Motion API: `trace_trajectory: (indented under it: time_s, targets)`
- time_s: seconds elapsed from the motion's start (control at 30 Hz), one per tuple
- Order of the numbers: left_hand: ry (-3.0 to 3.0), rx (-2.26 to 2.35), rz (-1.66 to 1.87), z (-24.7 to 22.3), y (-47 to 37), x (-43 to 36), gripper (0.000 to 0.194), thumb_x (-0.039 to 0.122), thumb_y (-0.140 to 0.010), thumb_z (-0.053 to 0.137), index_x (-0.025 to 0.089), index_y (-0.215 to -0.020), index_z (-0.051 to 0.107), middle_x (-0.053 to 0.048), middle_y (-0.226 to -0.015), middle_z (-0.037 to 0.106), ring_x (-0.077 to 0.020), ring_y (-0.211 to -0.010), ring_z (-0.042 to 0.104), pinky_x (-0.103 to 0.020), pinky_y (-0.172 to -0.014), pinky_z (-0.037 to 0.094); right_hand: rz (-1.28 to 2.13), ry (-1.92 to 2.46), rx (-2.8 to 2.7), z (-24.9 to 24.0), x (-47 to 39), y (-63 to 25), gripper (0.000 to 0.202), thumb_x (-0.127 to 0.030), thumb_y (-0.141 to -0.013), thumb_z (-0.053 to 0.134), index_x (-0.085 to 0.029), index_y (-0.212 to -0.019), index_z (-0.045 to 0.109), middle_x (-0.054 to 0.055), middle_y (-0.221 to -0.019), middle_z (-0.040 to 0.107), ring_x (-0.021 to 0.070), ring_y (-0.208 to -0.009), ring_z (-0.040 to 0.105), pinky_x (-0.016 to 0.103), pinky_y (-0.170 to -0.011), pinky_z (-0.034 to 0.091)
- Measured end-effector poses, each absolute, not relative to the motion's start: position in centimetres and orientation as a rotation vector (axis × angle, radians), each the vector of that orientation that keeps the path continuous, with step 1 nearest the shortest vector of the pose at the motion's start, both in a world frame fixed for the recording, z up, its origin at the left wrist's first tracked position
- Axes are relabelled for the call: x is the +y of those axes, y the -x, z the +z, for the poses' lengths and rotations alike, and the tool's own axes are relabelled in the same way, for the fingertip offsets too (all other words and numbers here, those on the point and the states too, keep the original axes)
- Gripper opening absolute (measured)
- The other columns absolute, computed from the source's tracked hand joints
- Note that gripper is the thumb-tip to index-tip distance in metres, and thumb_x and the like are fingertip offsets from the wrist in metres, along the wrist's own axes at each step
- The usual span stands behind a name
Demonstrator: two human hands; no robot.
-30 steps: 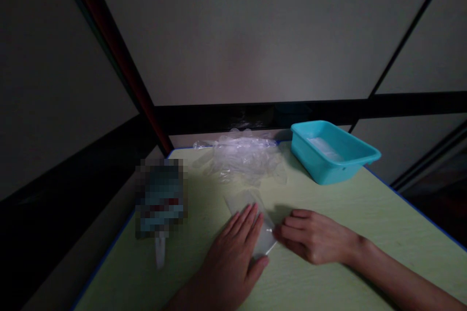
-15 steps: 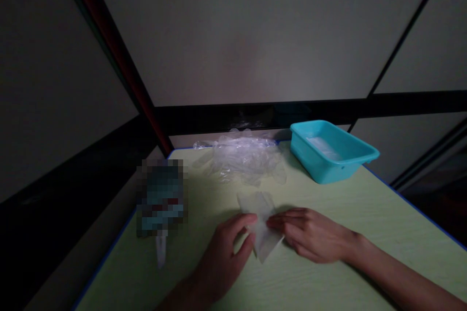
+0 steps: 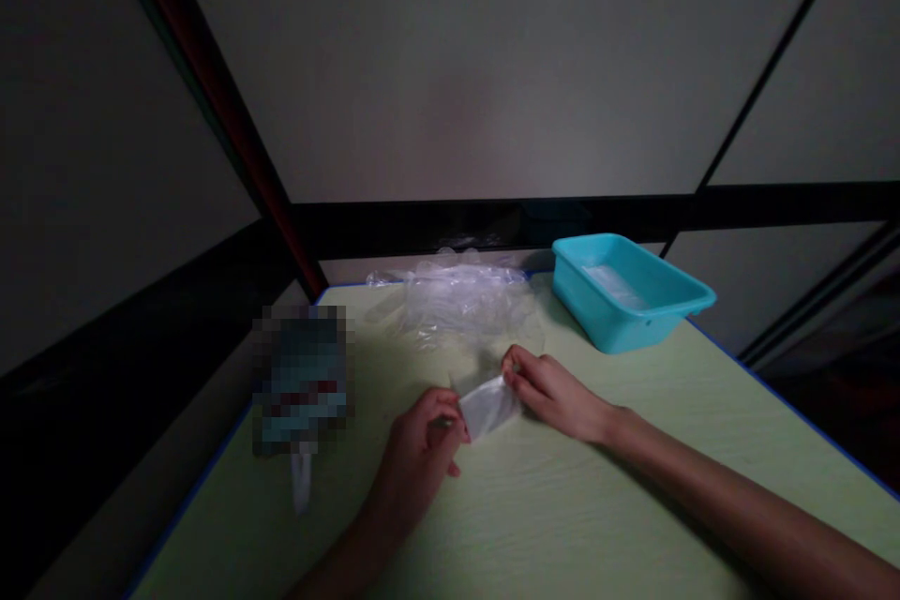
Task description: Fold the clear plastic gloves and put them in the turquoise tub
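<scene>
A small translucent plastic sheet (image 3: 490, 410), seemingly folded, is stretched between my two hands above the table. My left hand (image 3: 422, 445) pinches its left end between thumb and fingers. At its upper right corner, my right hand (image 3: 545, 389) has thumb and fingers closed on the plastic. Behind the hands lies a loose pile of clear crumpled plastic pieces (image 3: 460, 300). To the right of that pile stands a turquoise basket (image 3: 633, 333) with a whitish flat piece (image 3: 613, 286) inside.
The pale green table (image 3: 562, 516) has a blue edge. A pixelated object (image 3: 302, 380) with a white strip (image 3: 301, 483) below it sits on the left side. A grey panelled wall (image 3: 457, 66) rises behind the table.
My right hand has moved up and away from me, lifting its side of the plastic sheet. The sheet, flat before, is now folded or tilted. My left hand has closed on its left end.
</scene>
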State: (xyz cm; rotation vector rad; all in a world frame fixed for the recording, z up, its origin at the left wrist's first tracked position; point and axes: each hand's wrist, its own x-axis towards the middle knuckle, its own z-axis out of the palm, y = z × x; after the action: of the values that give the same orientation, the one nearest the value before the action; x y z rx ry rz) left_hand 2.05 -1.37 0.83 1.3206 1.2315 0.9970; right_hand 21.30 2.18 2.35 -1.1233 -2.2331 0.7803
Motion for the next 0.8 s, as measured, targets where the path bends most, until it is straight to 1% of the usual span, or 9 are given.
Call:
trace_trajectory:
  time_s: [0.07, 0.13, 0.33, 0.53, 0.6, 0.63, 0.73, 0.8]
  targets:
    - [-1.295, 1.245, 0.985, 1.0, -2.0, -1.1, 0.023, 0.033, -0.064, 0.055, 0.017, -0.079, 0.048, 0.0, -0.07, 0.058, -0.0177, -0.059, 0.063, -0.018, -0.034, 0.04, 0.81, 1.157, -2.191, 2.2, 3.3, -20.6, 0.009, -0.016, -0.084, 0.036, -0.018, -0.077, 0.041, -0.002, -0.063, 0.046, 0.0109, -0.056, 0.044, 0.021, -0.053, 0.033]
    - [-1.263, 1.264, 0.971, 1.1, -2.0, -0.8, 0.026, 0.034, -0.064, 0.055, 0.017, -0.081, 0.045, 0.0, -0.07, 0.058, -0.0184, -0.058, 0.064, -0.017, -0.033, 0.041, 0.839, 1.193, -2.149, 1.8, 4.1, -20.1, 0.01, -0.014, -0.082, 0.038, -0.018, -0.074, 0.042, -0.003, -0.06, 0.046, 0.0105, -0.055, 0.044, 0.02, -0.052, 0.032]
    - [-1.231, 1.321, 0.98, 1.2, -2.3, -0.6, 0.035, 0.023, -0.059, 0.057, 0.02, -0.087, 0.038, 0.005, -0.069, 0.054, -0.016, -0.058, 0.062, -0.016, -0.031, 0.043, 0.905, 1.264, -2.044, 0.7, 4.8, -19.7, 0.01, -0.011, -0.077, 0.039, -0.017, -0.07, 0.044, -0.004, -0.056, 0.044, 0.0095, -0.051, 0.041, 0.019, -0.048, 0.03]
    - [-1.273, 1.359, 1.035, 0.9, -2.8, -0.5, 0.052, 0.02, -0.054, 0.063, 0.023, -0.097, 0.034, 0.01, -0.066, 0.046, -0.0126, -0.051, 0.058, -0.014, -0.027, 0.039, 0.949, 1.279, -1.976, 0.1, 4.9, -19.7, 0.009, -0.014, -0.078, 0.04, -0.017, -0.072, 0.044, -0.005, -0.054, 0.041, 0.0088, -0.047, 0.039, 0.019, -0.045, 0.028]
    - [-1.285, 1.371, 1.045, 0.9, -2.8, -0.3, 0.055, 0.02, -0.054, 0.064, 0.022, -0.099, 0.033, 0.01, -0.065, 0.046, -0.013, -0.05, 0.058, -0.014, -0.026, 0.038, 0.97, 1.273, -1.964, -0.1, 4.9, -19.8, 0.003, -0.016, -0.078, 0.043, -0.017, -0.076, 0.045, -0.006, -0.053, 0.042, 0.0087, -0.046, 0.039, 0.019, -0.044, 0.028]
    - [-1.289, 1.375, 1.046, 0.9, -2.8, -0.2, 0.055, 0.02, -0.053, 0.064, 0.022, -0.099, 0.033, 0.01, -0.065, 0.045, -0.0132, -0.05, 0.058, -0.014, -0.025, 0.038, 0.984, 1.27, -1.958, -0.2, 4.9, -19.8, 0.003, -0.017, -0.076, 0.046, -0.017, -0.079, 0.045, -0.006, -0.053, 0.042, 0.0087, -0.045, 0.039, 0.018, -0.043, 0.027]
    - [-1.3, 1.381, 1.041, 0.9, -2.7, 0.1, 0.055, 0.02, -0.052, 0.064, 0.021, -0.099, 0.034, 0.011, -0.063, 0.045, -0.0127, -0.048, 0.057, -0.014, -0.025, 0.037, 1.021, 1.267, -1.938, -0.4, 4.7, -19.9, 0.016, -0.015, -0.071, 0.052, -0.018, -0.084, 0.042, -0.008, -0.049, 0.043, 0.0089, -0.043, 0.04, 0.018, -0.041, 0.028]
    - [-1.301, 1.382, 1.035, 0.9, -2.7, 0.2, 0.053, 0.02, -0.052, 0.063, 0.021, -0.098, 0.035, 0.011, -0.062, 0.044, -0.0122, -0.047, 0.056, -0.014, -0.025, 0.037, 1.025, 1.275, -1.922, -0.3, 4.5, -19.9, 0.02, -0.011, -0.069, 0.05, -0.019, -0.084, 0.04, -0.009, -0.048, 0.044, 0.0087, -0.042, 0.04, 0.017, -0.041, 0.029]
